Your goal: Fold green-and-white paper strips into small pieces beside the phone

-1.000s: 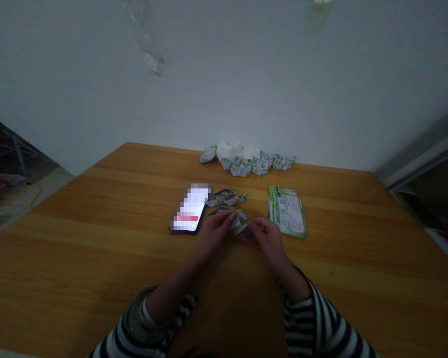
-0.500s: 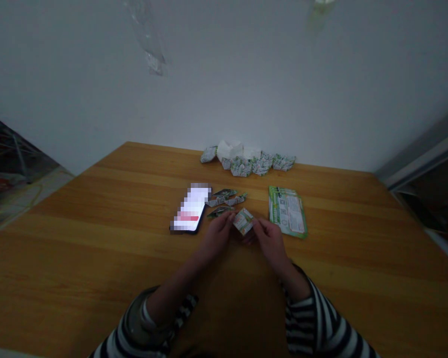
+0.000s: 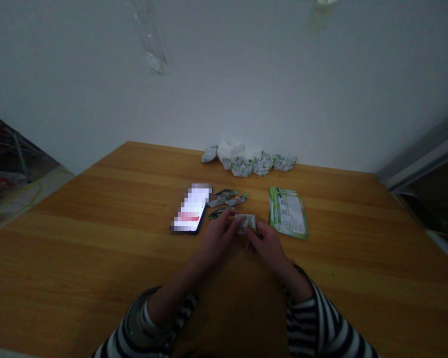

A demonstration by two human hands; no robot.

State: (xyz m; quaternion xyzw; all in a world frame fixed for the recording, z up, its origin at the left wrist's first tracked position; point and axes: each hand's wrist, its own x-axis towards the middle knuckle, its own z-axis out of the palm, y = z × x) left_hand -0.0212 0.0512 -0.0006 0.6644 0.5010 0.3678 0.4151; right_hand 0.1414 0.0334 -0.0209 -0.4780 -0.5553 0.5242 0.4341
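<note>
Both hands meet over the middle of the wooden table (image 3: pixel 97 238). My left hand (image 3: pixel 218 236) and my right hand (image 3: pixel 267 243) pinch a small folded piece of green-and-white printed paper (image 3: pixel 246 220) between their fingertips, close to the table top. Just beyond my left hand lie a few small folded paper pieces (image 3: pixel 226 199). A phone (image 3: pixel 191 214) with a lit screen lies flat to the left of them. A flat green-and-white printed sheet (image 3: pixel 287 211) lies to the right of my right hand.
A pile of several folded paper shapes and a white crumpled piece (image 3: pixel 248 159) sits at the table's far edge against the white wall. A window frame shows at the right, dark clutter at the left.
The folded paper was turned and pressed flatter between my fingers, and both hands drew closer together over it.
</note>
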